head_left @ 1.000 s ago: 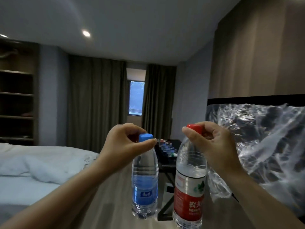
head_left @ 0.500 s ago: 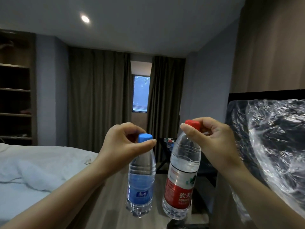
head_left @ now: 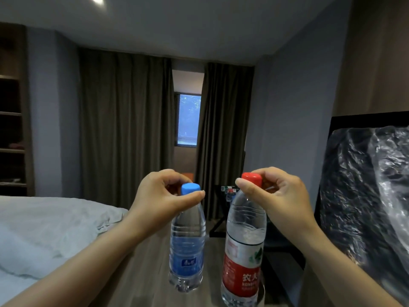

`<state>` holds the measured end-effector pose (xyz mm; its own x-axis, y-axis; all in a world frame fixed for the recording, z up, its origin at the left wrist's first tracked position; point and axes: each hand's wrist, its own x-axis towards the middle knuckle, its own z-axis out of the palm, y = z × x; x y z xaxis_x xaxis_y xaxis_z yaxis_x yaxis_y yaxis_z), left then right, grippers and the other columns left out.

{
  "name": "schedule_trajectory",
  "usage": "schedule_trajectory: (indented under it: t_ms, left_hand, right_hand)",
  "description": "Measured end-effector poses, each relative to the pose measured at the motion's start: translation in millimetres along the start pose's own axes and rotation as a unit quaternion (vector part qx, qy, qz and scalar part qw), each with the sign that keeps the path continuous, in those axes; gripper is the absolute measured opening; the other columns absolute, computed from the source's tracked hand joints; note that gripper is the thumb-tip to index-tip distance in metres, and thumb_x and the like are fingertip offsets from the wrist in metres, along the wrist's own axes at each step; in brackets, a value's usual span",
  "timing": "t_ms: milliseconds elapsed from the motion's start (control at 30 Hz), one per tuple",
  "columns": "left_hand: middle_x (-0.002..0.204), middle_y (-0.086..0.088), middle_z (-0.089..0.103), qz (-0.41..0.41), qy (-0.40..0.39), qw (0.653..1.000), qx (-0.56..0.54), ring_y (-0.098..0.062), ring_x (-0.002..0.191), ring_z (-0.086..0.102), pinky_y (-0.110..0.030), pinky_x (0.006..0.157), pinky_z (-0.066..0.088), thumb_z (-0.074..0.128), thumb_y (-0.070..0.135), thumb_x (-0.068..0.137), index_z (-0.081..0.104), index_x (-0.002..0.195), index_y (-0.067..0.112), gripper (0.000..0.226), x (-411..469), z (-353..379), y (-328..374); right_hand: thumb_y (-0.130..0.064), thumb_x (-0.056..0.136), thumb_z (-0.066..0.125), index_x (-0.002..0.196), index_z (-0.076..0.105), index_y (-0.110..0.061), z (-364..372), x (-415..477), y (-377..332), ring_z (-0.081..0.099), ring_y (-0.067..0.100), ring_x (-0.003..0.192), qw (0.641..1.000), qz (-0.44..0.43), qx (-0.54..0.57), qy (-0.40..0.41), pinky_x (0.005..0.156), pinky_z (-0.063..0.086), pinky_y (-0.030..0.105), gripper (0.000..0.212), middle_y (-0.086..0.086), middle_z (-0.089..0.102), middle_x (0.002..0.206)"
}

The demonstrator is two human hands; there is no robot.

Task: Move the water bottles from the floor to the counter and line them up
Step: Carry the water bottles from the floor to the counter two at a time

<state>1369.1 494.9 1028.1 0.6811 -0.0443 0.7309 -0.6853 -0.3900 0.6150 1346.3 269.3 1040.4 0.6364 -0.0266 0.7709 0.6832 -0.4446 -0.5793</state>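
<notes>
**A:** Step in hand?

**B:** Carrying, to judge by both bottles aloft. At 7 o'clock, pinches the blue-capped bottle [head_left: 187,251] at the neck, just under the cap, between thumb and curled fingers of the left hand [head_left: 163,196]. Hangs upright, clear of any surface. At 5 o'clock, pinches the red-capped bottle [head_left: 243,258] the same way, at the cap, with the right hand [head_left: 276,196]. Hangs upright too, near the blue one but not touching it.

**B:** Counter not identifiable from here. Wood-grain surface [head_left: 143,273] below, at 6 o'clock: floor or counter, impossible to tell.

**A:** Next move?

**B:** Probably calls for reaching the counter, lowering each bottle onto its base, setting the pair side by side in a row, then loosening both pinches.

**A:** Surroundings, left to right?

**B:** Shelves [head_left: 11,129] at 9 o'clock; bed [head_left: 44,229] at 8 o'clock; curtains [head_left: 124,129] and window [head_left: 188,120] toward 12 o'clock; small dark table [head_left: 221,227] behind the bottles at 6 o'clock; crinkled plastic wrap [head_left: 365,207] at 4 o'clock.

**A:** In the way?

**B:** Possibly the plastic wrap, near the right forearm. Risks swing as well, with pinches so high on water-heavy bottles.
</notes>
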Motion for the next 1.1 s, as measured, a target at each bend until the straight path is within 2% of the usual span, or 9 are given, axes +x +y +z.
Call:
schedule_trajectory:
  t_ms: [200, 367, 533, 667, 800, 933, 1100]
  left_hand:
    - [0.073, 0.001, 0.068, -0.010, -0.007, 1.000, 0.016, -0.014, 0.067, 0.065, -0.033, 0.061, 0.057, 0.083, 0.034, 0.065, 0.073, 0.076, 0.024, 0.018, 62.8, 46.3, -67.1]
    - [0.072, 0.004, 0.068, -0.026, -0.028, 0.999, 0.006, -0.010, 0.062, 0.062, -0.023, 0.058, 0.055, 0.083, 0.031, 0.065, 0.073, 0.077, 0.025, 0.017, 110.7, 79.0, -138.9]
    - [0.073, -0.001, 0.066, -0.023, -0.049, 0.998, -0.010, -0.019, 0.062, 0.060, -0.035, 0.060, 0.054, 0.085, 0.027, 0.065, 0.075, 0.077, 0.023, 0.016, 165.2, 104.5, -220.3]
    - [0.070, 0.002, 0.062, -0.024, -0.071, 0.997, -0.025, -0.002, 0.056, 0.052, -0.022, 0.058, 0.049, 0.084, 0.029, 0.064, 0.074, 0.076, 0.025, 0.016, 217.3, 121.9, -281.8]
    - [0.068, 0.006, 0.057, -0.035, -0.097, 0.994, -0.034, -0.001, 0.053, 0.050, -0.014, 0.054, 0.042, 0.085, 0.026, 0.063, 0.074, 0.075, 0.025, 0.016, 261.8, 148.5, -339.8]
    - [0.068, 0.006, 0.056, -0.051, -0.122, 0.991, -0.035, -0.001, 0.054, 0.050, -0.014, 0.055, 0.042, 0.086, 0.025, 0.063, 0.074, 0.073, 0.024, 0.015, 295.7, 179.7, -393.3]
    - [0.068, 0.006, 0.056, -0.069, -0.147, 0.985, -0.053, 0.001, 0.052, 0.050, -0.012, 0.054, 0.041, 0.086, 0.022, 0.064, 0.074, 0.072, 0.025, 0.015, 334.4, 227.2, -454.9]
  right_hand:
    - [-0.038, 0.071, 0.079, 0.075, 0.070, -0.027, 20.8, 55.7, 84.8, 0.062, 0.005, 0.072, 1.000, 0.016, -0.020, 0.007, 0.062, 0.047, 0.011, 0.016, -0.007, 0.066, 0.074]
    - [-0.035, 0.071, 0.081, 0.074, 0.070, -0.029, 51.8, 97.6, 156.0, 0.061, 0.003, 0.072, 0.998, 0.035, -0.048, 0.015, 0.062, 0.044, 0.009, 0.013, -0.007, 0.066, 0.073]
    - [-0.034, 0.071, 0.081, 0.073, 0.070, -0.029, 90.8, 138.3, 226.7, 0.062, 0.005, 0.073, 0.995, 0.060, -0.074, 0.037, 0.063, 0.048, 0.013, 0.012, -0.006, 0.067, 0.075]
    - [-0.035, 0.071, 0.080, 0.072, 0.070, -0.029, 120.0, 173.6, 275.2, 0.062, 0.005, 0.073, 0.989, 0.088, -0.110, 0.045, 0.063, 0.047, 0.014, 0.012, -0.008, 0.065, 0.075]
    - [-0.039, 0.071, 0.079, 0.073, 0.069, -0.033, 142.8, 200.6, 324.7, 0.060, 0.005, 0.073, 0.982, 0.113, -0.143, 0.055, 0.063, 0.045, 0.013, 0.012, -0.010, 0.064, 0.076]
    - [-0.039, 0.071, 0.079, 0.075, 0.069, -0.033, 161.9, 224.2, 378.4, 0.058, 0.003, 0.072, 0.974, 0.143, -0.166, 0.057, 0.062, 0.042, 0.010, 0.012, -0.014, 0.061, 0.077]
    - [-0.037, 0.072, 0.079, 0.076, 0.070, -0.031, 178.1, 246.7, 453.3, 0.059, 0.005, 0.069, 0.970, 0.171, -0.164, 0.064, 0.062, 0.045, 0.013, 0.012, -0.011, 0.061, 0.078]
